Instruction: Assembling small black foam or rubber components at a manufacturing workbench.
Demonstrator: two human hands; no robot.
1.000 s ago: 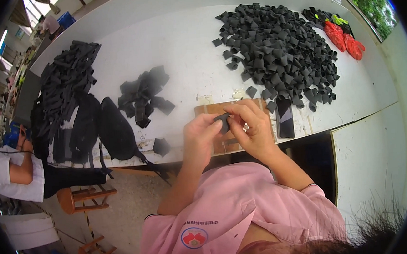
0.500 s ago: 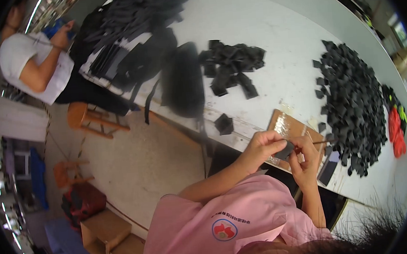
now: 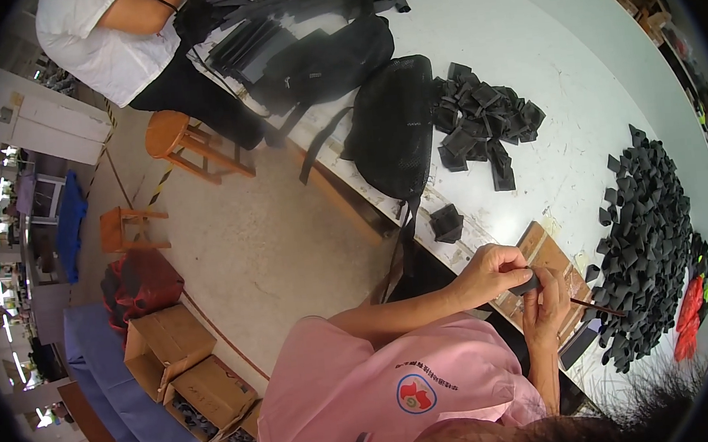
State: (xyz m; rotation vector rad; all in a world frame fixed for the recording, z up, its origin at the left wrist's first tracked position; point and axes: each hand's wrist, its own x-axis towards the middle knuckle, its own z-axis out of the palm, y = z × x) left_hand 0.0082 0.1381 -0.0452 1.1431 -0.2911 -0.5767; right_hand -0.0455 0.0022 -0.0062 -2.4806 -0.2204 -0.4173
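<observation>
Left hand (image 3: 491, 272): fingers curled together around a small black piece (image 3: 526, 283), gripping it at the near edge of the white tabletop (image 3: 543, 81).
Right hand (image 3: 548, 305): fingers closed against the same black piece from the other side, the two hands touching; a thin dark stick (image 3: 598, 308) juts out from this hand toward the right.
Black piece: held between both hands, just above a brown wooden board (image 3: 550, 257) that lies on the tabletop edge.
Large heap: a pile of black folded pieces (image 3: 643, 244) spreads to the right of the board.
Smaller heap: more black pieces (image 3: 483, 119) lie farther up the tabletop, beside a black mesh bag panel (image 3: 392, 126).
Single piece: one black piece (image 3: 447, 224) sits alone near the table edge.
Co-worker: a person in a white shirt (image 3: 99, 42) sits at the far end, by a wooden stool (image 3: 173, 140).
Floor: open cardboard boxes (image 3: 183, 371) stand at lower left.
</observation>
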